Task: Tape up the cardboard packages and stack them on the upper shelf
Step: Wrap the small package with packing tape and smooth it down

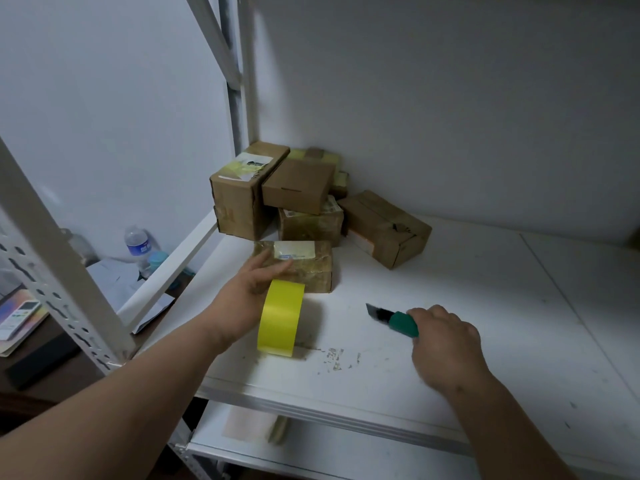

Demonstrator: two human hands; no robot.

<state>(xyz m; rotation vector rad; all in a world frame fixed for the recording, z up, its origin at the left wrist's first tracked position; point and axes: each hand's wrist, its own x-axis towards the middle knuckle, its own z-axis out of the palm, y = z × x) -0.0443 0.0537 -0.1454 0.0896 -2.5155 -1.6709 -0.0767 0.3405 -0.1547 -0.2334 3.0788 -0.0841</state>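
A small taped cardboard package (304, 268) with a white label lies on the white shelf (467, 323). My left hand (249, 289) holds a yellow tape roll (280, 318) on edge just in front of that package, fingers stretched toward it. My right hand (446, 341) grips a green utility knife (394, 320) with its blade out, pointing left. Several more cardboard boxes (298, 192) are piled in the shelf's back left corner, and one long box (384, 228) lies beside them.
White metal uprights (69, 271) frame the shelf on the left. Beyond them a dark desk (45, 372) holds a water bottle (138, 247), papers and a remote. A lower shelf (311, 448) carries a flat object. Scuff marks spot the shelf's front.
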